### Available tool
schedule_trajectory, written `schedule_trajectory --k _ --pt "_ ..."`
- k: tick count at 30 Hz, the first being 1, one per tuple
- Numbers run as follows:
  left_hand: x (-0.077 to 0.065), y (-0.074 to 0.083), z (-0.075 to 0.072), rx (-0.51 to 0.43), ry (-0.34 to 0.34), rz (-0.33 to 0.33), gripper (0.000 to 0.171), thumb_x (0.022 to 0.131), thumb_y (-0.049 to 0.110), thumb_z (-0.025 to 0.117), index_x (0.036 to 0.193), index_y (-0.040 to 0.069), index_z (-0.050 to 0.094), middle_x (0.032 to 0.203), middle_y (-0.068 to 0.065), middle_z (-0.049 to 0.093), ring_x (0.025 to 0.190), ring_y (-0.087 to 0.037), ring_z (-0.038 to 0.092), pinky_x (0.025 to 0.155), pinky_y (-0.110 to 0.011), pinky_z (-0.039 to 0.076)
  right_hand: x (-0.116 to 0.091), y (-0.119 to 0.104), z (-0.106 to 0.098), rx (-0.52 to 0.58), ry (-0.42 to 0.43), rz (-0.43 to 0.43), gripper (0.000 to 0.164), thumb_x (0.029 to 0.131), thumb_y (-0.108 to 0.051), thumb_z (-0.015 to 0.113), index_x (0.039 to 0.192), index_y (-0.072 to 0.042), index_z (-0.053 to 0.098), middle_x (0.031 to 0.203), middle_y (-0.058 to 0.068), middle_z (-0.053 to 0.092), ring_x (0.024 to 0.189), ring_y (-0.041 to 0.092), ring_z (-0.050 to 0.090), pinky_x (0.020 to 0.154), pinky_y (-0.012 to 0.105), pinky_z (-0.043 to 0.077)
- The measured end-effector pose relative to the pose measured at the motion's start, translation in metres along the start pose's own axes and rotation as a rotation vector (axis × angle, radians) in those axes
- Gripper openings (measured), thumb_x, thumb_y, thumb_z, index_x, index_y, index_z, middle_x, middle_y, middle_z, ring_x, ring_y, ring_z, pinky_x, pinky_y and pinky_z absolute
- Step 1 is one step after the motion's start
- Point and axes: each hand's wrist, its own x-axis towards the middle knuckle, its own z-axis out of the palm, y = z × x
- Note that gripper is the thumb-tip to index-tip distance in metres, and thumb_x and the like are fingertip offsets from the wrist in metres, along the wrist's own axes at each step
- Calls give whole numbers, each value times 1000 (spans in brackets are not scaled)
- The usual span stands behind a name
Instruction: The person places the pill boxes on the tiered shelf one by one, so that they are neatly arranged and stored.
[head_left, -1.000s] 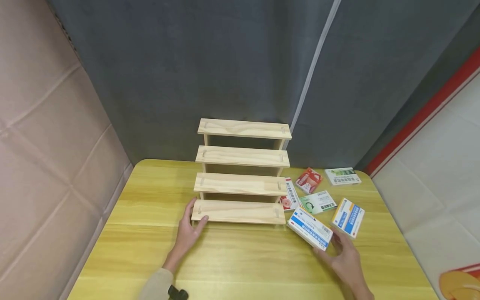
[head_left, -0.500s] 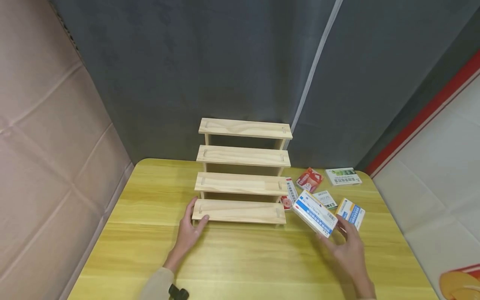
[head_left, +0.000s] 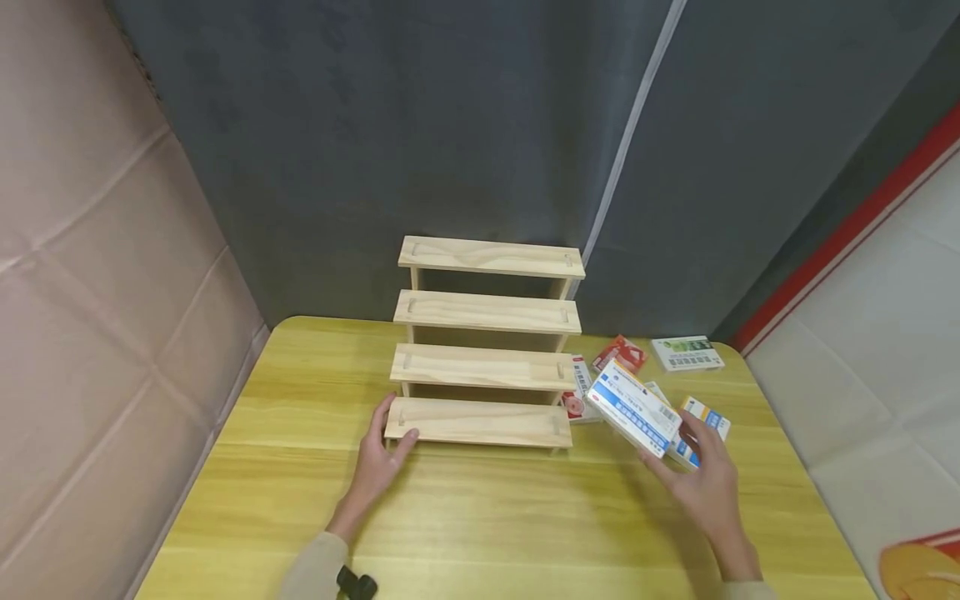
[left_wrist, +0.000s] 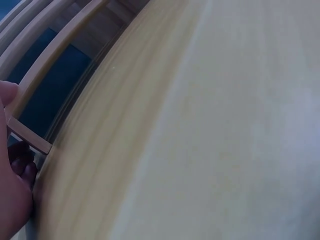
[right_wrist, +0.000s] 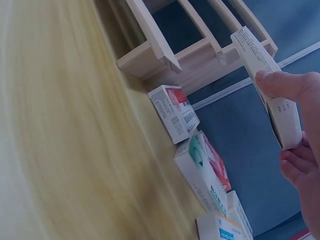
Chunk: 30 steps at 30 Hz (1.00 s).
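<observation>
A stepped wooden shelf (head_left: 480, 421) with several tiers stands on the table in the head view. At the left end of its lowest tier, my left hand (head_left: 375, 467) grips the board, thumb over the front edge and fingers around the side. The left wrist view shows this hand (left_wrist: 12, 195) at its edge, beside the shelf rail (left_wrist: 55, 45). To the right, my right hand (head_left: 705, 487) holds a white, blue and orange medicine box (head_left: 633, 408) by its right end. In the right wrist view the box (right_wrist: 255, 52) is raised above the table, the thumb on its narrow side.
Several other medicine boxes lie right of the shelf: a red one (head_left: 621, 354), a white-and-red one (head_left: 577, 387), a white-and-green one (head_left: 686, 353) and a blue-and-orange one (head_left: 708, 417). Another green-and-white box (right_wrist: 200, 175) is mostly covered in the head view. A dark curtain (head_left: 480, 125) hangs behind.
My right hand has lifted the medicine box up and away from me, slightly right, so it now overlaps the boxes behind. My left hand stays on the shelf.
</observation>
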Motion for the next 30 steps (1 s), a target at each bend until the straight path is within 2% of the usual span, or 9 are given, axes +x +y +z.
schedule_trajectory --k 8,15,18,21,27,30 --pt "1 5 -3 -8 -7 -48 73 97 17 67 158 7 28 164 -24 26 151 -48 22 123 -66 17 9 -14 -2 31 15 8 90 58 12 91 138 11 51 125 24 58 114 -16 48 99 1 42" --pt "1 5 -1 -18 -5 -48 72 97 17 67 158 8 28 164 -23 27 152 -46 23 124 -64 17 13 -26 -5 -19 -13 63 90 63 1 94 144 -1 52 130 16 58 118 -7 51 101 0 40" --pt "0 5 -1 -30 -3 -44 72 97 16 67 158 7 28 164 -23 28 152 -46 24 124 -63 17 16 -31 -6 -3 -21 52 89 65 0 93 144 -1 52 133 17 58 118 -11 48 101 0 39" --pt "0 6 -1 -34 -6 -39 72 97 15 67 158 6 27 164 -23 27 152 -45 23 124 -64 17 20 -36 -5 25 -23 26 88 64 4 92 142 4 52 133 20 58 117 -15 46 102 1 40" --pt "0 9 0 -23 -6 -52 73 98 13 66 158 6 25 165 -23 24 153 -46 19 124 -66 14 27 -45 -3 39 -32 -4 86 64 4 92 141 3 54 134 20 57 116 -13 47 100 0 40" --pt "-1 19 0 -32 -13 -59 73 98 10 64 158 2 23 165 -26 22 153 -48 16 124 -67 11 30 -50 -2 54 -30 -23 86 65 3 92 142 1 54 135 21 57 115 -11 48 100 0 40"
